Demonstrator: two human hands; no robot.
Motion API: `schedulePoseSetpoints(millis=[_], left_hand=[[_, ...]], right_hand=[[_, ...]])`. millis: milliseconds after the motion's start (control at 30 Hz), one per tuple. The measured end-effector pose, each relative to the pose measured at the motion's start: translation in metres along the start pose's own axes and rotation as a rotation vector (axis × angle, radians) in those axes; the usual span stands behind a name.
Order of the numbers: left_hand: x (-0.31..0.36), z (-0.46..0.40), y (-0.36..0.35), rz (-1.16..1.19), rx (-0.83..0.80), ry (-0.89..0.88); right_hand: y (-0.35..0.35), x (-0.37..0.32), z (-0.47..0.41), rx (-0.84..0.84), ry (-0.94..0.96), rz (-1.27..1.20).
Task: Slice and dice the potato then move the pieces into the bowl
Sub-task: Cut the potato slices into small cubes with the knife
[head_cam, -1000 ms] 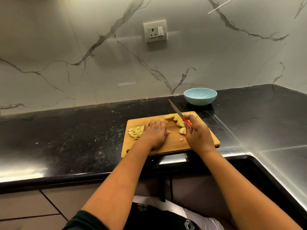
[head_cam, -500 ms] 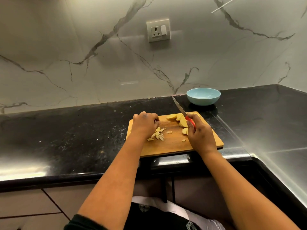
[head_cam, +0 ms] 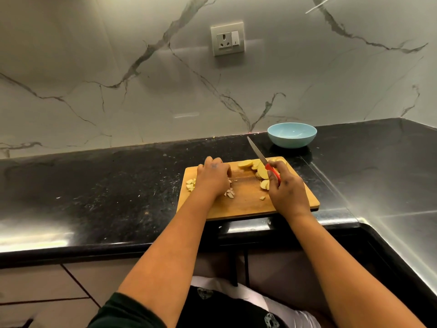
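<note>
Two hands: at work over a rectangular wooden cutting board (head_cam: pixel 248 204) on a black speckled stone counter (head_cam: pixel 106 185), under a marbled wall.
Left hand (head_cam: pixel 214 177): palm down, fingers curled over small pale diced potato pieces (head_cam: pixel 229 193); whether it grips any of them cannot be told. A second small heap of dice (head_cam: pixel 190 184) lies just beside it at the board's left edge.
Right hand (head_cam: pixel 285 188): fingers wrapped around the red handle of a narrow steel-bladed knife (head_cam: pixel 260 155), tip raised and angled up toward the wall.
Uncut potato: pale yellow half-round slices (head_cam: pixel 259 169) lie at the board's far right, just under the blade and close against the right hand.
Bowl: a light blue round bowl (head_cam: pixel 292 134) sits empty on the counter beyond the board's far right corner, apart from it.
Key relation: the slices lie to the right of the left hand and nearer the knife hand; the left hand would likely have to reach across to steady them.
Stage: dicing looks partly done; nothing is in the bowl.
</note>
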State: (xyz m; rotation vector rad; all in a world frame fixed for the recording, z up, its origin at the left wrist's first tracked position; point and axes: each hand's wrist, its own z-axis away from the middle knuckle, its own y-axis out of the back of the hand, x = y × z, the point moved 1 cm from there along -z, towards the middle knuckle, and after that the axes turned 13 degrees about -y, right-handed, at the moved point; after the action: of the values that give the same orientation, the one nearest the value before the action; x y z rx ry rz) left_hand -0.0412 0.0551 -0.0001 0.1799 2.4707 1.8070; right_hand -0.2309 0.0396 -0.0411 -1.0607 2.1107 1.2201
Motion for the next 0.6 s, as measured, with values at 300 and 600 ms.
schedulePoseSetpoints(millis=[300, 600], left_hand=[[0.007, -0.061, -0.001, 0.27, -0.136, 0.029], [0.01, -0.094, -0.032, 0.189, -0.215, -0.123]], right_hand=[[0.001, 0.004, -0.003, 0.024, -0.026, -0.037], [-0.001, 0.005, -0.005, 0.028, -0.009, -0.082]])
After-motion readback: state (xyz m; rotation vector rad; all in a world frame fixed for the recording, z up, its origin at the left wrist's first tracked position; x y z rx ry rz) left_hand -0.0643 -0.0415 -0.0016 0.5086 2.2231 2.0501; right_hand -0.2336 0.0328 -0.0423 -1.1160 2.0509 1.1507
